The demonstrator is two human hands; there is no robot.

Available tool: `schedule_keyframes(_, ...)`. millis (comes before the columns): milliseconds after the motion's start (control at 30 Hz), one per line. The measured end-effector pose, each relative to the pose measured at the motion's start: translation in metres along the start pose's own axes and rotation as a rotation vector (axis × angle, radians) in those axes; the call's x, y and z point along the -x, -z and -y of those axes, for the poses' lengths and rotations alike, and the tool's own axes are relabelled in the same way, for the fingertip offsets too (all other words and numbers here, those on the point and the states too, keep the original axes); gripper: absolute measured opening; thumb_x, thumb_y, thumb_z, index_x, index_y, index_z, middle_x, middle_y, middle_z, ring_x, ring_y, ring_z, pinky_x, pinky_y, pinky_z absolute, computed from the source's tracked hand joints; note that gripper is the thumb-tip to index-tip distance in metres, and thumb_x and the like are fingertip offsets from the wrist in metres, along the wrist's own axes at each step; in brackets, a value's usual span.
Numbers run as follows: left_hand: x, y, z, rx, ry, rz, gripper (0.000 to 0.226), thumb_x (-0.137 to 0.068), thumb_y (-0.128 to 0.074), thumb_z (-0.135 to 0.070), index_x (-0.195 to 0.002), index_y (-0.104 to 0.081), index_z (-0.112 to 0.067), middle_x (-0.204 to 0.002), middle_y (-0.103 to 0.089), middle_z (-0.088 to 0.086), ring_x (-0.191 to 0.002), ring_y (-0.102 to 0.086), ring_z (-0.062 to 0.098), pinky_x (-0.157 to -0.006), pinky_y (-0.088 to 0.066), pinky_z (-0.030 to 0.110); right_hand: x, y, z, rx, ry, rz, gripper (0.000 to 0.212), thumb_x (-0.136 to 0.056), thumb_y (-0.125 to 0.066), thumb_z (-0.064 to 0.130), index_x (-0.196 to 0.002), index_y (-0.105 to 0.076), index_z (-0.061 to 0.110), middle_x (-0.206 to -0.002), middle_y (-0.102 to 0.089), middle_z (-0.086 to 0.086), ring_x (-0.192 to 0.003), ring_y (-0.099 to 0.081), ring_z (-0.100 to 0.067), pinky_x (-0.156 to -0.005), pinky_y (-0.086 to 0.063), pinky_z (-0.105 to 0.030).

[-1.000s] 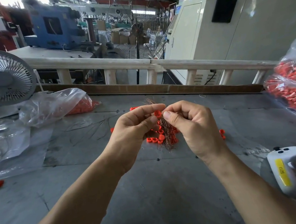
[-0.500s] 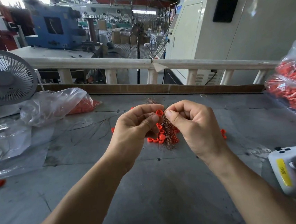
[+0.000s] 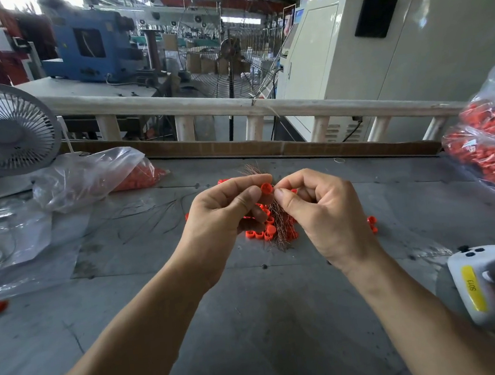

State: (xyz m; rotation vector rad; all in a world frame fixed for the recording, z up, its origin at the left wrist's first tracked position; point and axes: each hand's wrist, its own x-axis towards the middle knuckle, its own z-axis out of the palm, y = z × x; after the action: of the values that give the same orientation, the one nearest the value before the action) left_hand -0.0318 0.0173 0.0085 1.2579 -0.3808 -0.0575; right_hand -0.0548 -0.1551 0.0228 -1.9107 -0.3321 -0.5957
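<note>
At left grip [image 3: 222,217], orange cap [image 3: 267,188] stays pinched.

Orange cap [image 3: 266,188] beside upright copper wire bundle [image 3: 278,223]

A white desk fan [image 3: 5,129] stands at the worktop's [image 3: 253,322] left; a white controller [image 3: 476,283] with a yellow label lies right.

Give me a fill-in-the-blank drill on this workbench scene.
The left hand pinches a small ____ cap. The right hand pinches thin ____ wires beside it. The white controller bears a ____ label. The desk fan stands on the ____ side.
Missing words: orange, copper, yellow, left.
</note>
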Motion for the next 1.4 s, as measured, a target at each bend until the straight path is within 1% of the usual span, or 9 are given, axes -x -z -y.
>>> schedule_keyframes(133, 0.0, 0.0008, -0.0002, 0.027, 0.013, -0.001, 0.024, -0.098, -0.06, -0.006, -0.115, -0.077, -0.01, -0.105, -0.073, 0.024, -0.074, -0.064, 0.019, -0.077, -0.059, 0.036, -0.0003, -0.0004, -0.0004, 0.002, 0.017, -0.004, 0.016, -0.095, -0.074, 0.015, -0.08, -0.073, 0.02, -0.047, -0.043, 0.013, -0.043, -0.035, -0.004, -0.045, -0.029, -0.014)
schedule_keyframes(467, -0.0009, 0.0008, -0.0018, 0.069, 0.016, -0.019, 0.029, -0.082, -0.07, -0.012, -0.109, -0.079, -0.008, -0.104, -0.071, 0.031, -0.075, -0.069, 0.021, -0.075, -0.06, 0.033, -0.0016, -0.0045, -0.0044, -0.011, 0.012, -0.033, 0.014, -0.093, -0.076, 0.017, -0.08, -0.073, 0.021, -0.05, -0.051, 0.006, -0.046, -0.039, -0.006, -0.047, -0.034, -0.018)
schedule_keyframes(600, -0.0014, 0.0019, -0.0012, 0.074, 0.003, -0.024, 0.027, -0.081, -0.07, -0.012, -0.106, -0.08, -0.009, -0.1, -0.073, 0.028, -0.076, -0.07, 0.02, -0.075, -0.061, 0.033, -0.0012, -0.0054, -0.0033, -0.024, 0.011, -0.033, 0.013, -0.093, -0.075, 0.019, -0.082, -0.075, 0.024, -0.055, -0.064, 0.004, -0.049, -0.052, -0.006, -0.049, -0.044, -0.02)
schedule_keyframes(767, -0.0016, 0.0025, -0.0006, 0.012, -0.031, -0.044, 0.022, -0.089, -0.066, -0.006, -0.108, -0.078, -0.009, -0.096, -0.074, 0.025, -0.077, -0.069, 0.021, -0.076, -0.061, 0.033, -0.0001, -0.006, -0.0037, -0.018, 0.018, -0.028, 0.009, -0.093, -0.076, 0.021, -0.084, -0.076, 0.025, -0.061, -0.068, -0.005, -0.053, -0.056, -0.018, -0.053, -0.051, -0.036)
schedule_keyframes(867, -0.0018, 0.0026, -0.0004, -0.069, -0.059, -0.054, 0.023, -0.094, -0.063, 0.0, -0.111, -0.077, -0.008, -0.097, -0.072, 0.029, -0.076, -0.069, 0.022, -0.075, -0.06, 0.031, 0.0003, -0.0063, -0.0058, -0.009, 0.021, -0.022, 0.011, -0.094, -0.075, 0.019, -0.083, -0.075, 0.024, -0.056, -0.065, 0.006, -0.052, -0.054, -0.002, -0.051, -0.045, -0.023)
schedule_keyframes(933, -0.0015, 0.0024, -0.0003, -0.094, -0.065, -0.05, 0.024, -0.095, -0.062, 0.0, -0.114, -0.076, -0.007, -0.097, -0.072, 0.029, -0.077, -0.07, 0.022, -0.076, -0.06, 0.031, 0.0007, -0.0065, -0.0063, -0.002, 0.022, -0.015, 0.011, -0.094, -0.075, 0.017, -0.084, -0.075, 0.023, -0.054, -0.062, 0.015, -0.049, -0.054, -0.001, -0.053, -0.043, -0.013)
schedule_keyframes(1133, -0.0031, 0.0036, 0.0012, -0.066, -0.057, -0.033, 0.026, -0.096, -0.06, 0.002, -0.117, -0.075, -0.006, -0.086, -0.075, 0.017, -0.079, -0.071, 0.022, -0.08, -0.06, 0.034, 0.0008, -0.0083, -0.0044, -0.003, 0.034, -0.016, 0.012, -0.094, -0.075, 0.015, -0.085, -0.075, 0.024, -0.057, -0.064, 0.022, -0.052, -0.06, 0.003, -0.055, -0.042, -0.005)
schedule_keyframes(1233, -0.0023, 0.0035, 0.0007, -0.061, -0.06, -0.021, 0.028, -0.094, -0.063, 0.001, -0.117, -0.075, -0.008, -0.086, -0.076, 0.015, -0.081, -0.072, 0.022, -0.081, -0.06, 0.033, 0.0008, -0.0081, -0.0037, -0.005, 0.031, -0.019, 0.012, -0.094, -0.075, 0.016, -0.085, -0.074, 0.023, -0.054, -0.062, 0.02, -0.049, -0.056, 0.003, -0.053, -0.04, -0.006)
schedule_keyframes(1400, -0.002, 0.0041, 0.0013, -0.092, -0.079, -0.032, 0.028, -0.093, -0.065, 0.002, -0.117, -0.075, -0.007, -0.092, -0.076, 0.02, -0.082, -0.073, 0.023, -0.08, -0.061, 0.031, 0.0016, -0.0087, -0.0042, 0.039, 0.021, -0.019, 0.008, -0.095, -0.075, 0.02, -0.088, -0.075, 0.024, -0.065, -0.072, 0.005, -0.058, -0.066, -0.004, -0.058, -0.051, -0.016)
